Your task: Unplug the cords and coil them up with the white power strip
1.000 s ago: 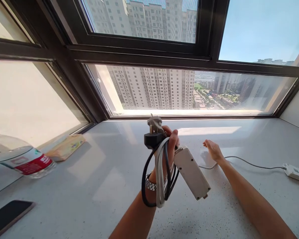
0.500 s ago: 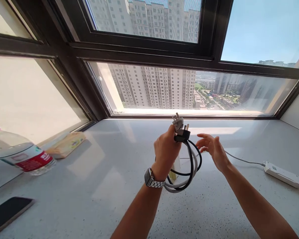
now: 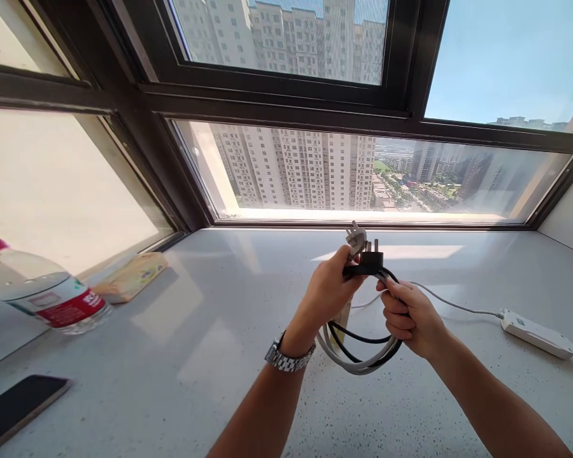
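My left hand [image 3: 325, 294], with a metal watch [image 3: 286, 358] on its wrist, grips a bundle of coiled cords [image 3: 360, 353], one black and one white, held above the white sill. A black plug [image 3: 367, 263] and a grey-white plug [image 3: 356, 239] stick up from the top of that fist. My right hand [image 3: 410, 313] is closed around the right side of the same loops, just below the black plug. A cream power strip body [image 3: 340, 318] hangs mostly hidden behind my left hand.
A second white power strip [image 3: 538, 332] lies on the speckled sill [image 3: 195, 356] at right, its grey cord [image 3: 453, 305] running toward my hands. A water bottle [image 3: 38, 296], a tissue pack [image 3: 131, 275] and a dark phone [image 3: 16, 407] are at left. Window panes rise behind.
My left hand turned the bundle over, hiding the power strip that hung in front. My right hand rose from the sill and closed on the coiled cords.
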The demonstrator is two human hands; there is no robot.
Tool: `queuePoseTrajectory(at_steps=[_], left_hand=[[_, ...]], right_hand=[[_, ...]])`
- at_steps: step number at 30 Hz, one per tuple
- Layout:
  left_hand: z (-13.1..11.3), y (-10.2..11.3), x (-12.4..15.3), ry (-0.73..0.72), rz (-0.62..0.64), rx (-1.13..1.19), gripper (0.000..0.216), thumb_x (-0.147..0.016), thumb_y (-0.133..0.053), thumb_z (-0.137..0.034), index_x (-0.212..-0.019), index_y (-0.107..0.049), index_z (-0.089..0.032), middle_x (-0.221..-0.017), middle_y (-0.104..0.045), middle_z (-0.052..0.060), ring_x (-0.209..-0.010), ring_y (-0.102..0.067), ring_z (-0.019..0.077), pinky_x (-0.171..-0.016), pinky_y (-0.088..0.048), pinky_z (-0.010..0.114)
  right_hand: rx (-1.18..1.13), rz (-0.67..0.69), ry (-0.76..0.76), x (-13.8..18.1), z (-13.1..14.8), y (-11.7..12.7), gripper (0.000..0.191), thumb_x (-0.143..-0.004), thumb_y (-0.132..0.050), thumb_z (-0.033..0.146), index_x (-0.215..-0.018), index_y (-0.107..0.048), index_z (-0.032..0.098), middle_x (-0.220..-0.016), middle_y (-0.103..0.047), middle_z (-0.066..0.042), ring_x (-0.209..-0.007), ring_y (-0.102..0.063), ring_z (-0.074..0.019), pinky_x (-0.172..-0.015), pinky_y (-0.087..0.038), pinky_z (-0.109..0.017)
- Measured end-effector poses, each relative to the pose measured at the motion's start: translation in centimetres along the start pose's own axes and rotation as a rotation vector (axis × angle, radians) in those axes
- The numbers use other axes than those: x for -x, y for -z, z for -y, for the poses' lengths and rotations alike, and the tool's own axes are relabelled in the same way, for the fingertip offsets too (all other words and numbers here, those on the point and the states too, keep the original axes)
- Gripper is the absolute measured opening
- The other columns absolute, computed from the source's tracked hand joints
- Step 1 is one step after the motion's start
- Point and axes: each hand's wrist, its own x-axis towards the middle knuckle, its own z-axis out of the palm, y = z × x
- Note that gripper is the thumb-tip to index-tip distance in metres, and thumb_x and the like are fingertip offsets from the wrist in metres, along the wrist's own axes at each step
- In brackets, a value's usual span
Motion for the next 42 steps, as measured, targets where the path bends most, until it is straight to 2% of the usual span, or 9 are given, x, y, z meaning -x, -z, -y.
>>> queuePoseTrajectory(at_steps=[5, 10, 13, 20, 25, 30, 35, 39, 42], left_hand=[[0.2, 0.7, 0.1, -0.036, 0.301, 0.561, 0.025, -0.081, -0.064, -0.036, -0.087, -0.046, -0.019, -0.068, -0.06, -0.001, -0.061, -0.063, 0.0166, -0.055, -0.049, 0.026], [-0.6, -0.1, -0.1, 0.032, 0.083, 0.804, 0.042, -0.078, -0.066, -0.051, -0.094, -0.045, -0.018, -0.071, -0.06, 0.0, -0.061, -0.063, 0.0158, -0.058, -0.052, 0.027], [-0.3, -0.9, -0.2, 0.094, 0.053, 0.784, 0.044, -0.081, -0.06, -0.057, -0.091, -0.043, -0.018, -0.058, -0.055, -0.004, -0.049, -0.054, 0.0116, -0.047, -0.043, 0.021], [-0.2, -2.1, 0.4, 0.124, 0.321, 0.605, 0.039, -0.084, -0.058, -0.053, -0.092, -0.049, -0.017, -0.06, -0.043, -0.005, -0.047, -0.041, 0.0093, -0.043, -0.033, 0.019], [-1.1, -3.2, 1.0, 0.043, 0.301, 0.521, 0.028, -0.094, -0.04, -0.04, -0.105, -0.055, -0.019, -0.071, -0.053, 0.002, -0.06, -0.05, 0.0158, -0.05, -0.04, 0.024], [-2.1, -3.2, 1.2, -0.137, 0.354, 0.329, 0.036, -0.095, -0.029, -0.033, -0.075, -0.055, -0.018, -0.065, -0.053, 0.001, -0.058, -0.047, 0.0155, -0.052, -0.037, 0.024], [-3.2, -2.5, 1.7, -0.211, 0.59, 0.186, 0.038, -0.094, -0.026, -0.033, -0.071, -0.052, -0.018, -0.067, -0.056, 0.002, -0.058, -0.047, 0.0156, -0.052, -0.035, 0.024], [-3.2, -1.9, 1.8, -0.21, 0.682, 0.157, 0.038, -0.093, -0.026, -0.032, -0.07, -0.053, -0.019, -0.066, -0.056, 0.003, -0.054, -0.046, 0.0153, -0.05, -0.034, 0.024], [-2.9, -1.6, 1.8, -0.242, 0.671, 0.185, 0.035, -0.093, -0.029, -0.03, -0.077, -0.058, -0.019, -0.068, -0.059, 0.002, -0.054, -0.048, 0.0155, -0.049, -0.034, 0.024]], right_hand=[[0.052, 0.05, -0.057, 0.6, 1.8, 1.1, 0.039, -0.072, -0.069, 0.055, -0.077, -0.055, 0.018, -0.043, -0.022, 0.014, -0.033, -0.007, -0.0017, -0.026, -0.012, -0.013], [0.389, 0.049, 0.047, 0.9, 2.6, 1.6, 0.049, -0.082, -0.052, 0.066, -0.073, -0.056, 0.017, -0.043, -0.024, 0.012, -0.033, -0.01, -0.0029, -0.028, -0.011, -0.016], [0.728, 0.096, 0.204, 1.1, 2.5, 1.3, 0.047, -0.088, -0.047, 0.058, -0.069, -0.057, 0.016, -0.045, -0.027, 0.009, -0.037, -0.017, -0.0042, -0.034, -0.016, -0.019], [1.275, 0.167, 0.553, 1.7, 2.8, 1.2, 0.043, -0.089, -0.049, 0.033, -0.05, -0.04, 0.018, -0.047, -0.024, 0.007, -0.044, -0.02, -0.006, -0.043, -0.018, -0.023], [1.361, -0.064, 1.052, 1.9, 3.1, 1.4, 0.036, -0.089, -0.05, 0.03, -0.055, -0.053, 0.019, -0.05, -0.045, 0.002, -0.045, -0.037, -0.0084, -0.044, -0.028, -0.023], [1.299, -0.253, 1.258, 1.8, 3.2, 1.6, 0.02, -0.088, -0.054, 0.036, -0.083, -0.066, 0.021, -0.066, -0.058, -0.003, -0.053, -0.05, -0.0134, -0.047, -0.041, -0.026], [1.355, -0.178, 1.196, 2.1, 3.7, 1.8, 0.043, -0.091, -0.045, 0.053, -0.109, -0.067, 0.02, -0.075, -0.06, -0.006, -0.061, -0.054, -0.016, -0.052, -0.044, -0.028], [1.409, -0.03, 1.04, 2.1, 3.9, 1.9, 0.057, -0.094, -0.033, 0.06, -0.1, -0.072, 0.02, -0.074, -0.063, -0.007, -0.059, -0.056, -0.0155, -0.052, -0.044, -0.027], [1.415, -0.042, 1.025, 2.0, 3.9, 2.2, 0.062, -0.092, -0.033, 0.065, -0.1, -0.073, 0.019, -0.077, -0.064, -0.008, -0.063, -0.058, -0.0161, -0.053, -0.044, -0.027]])
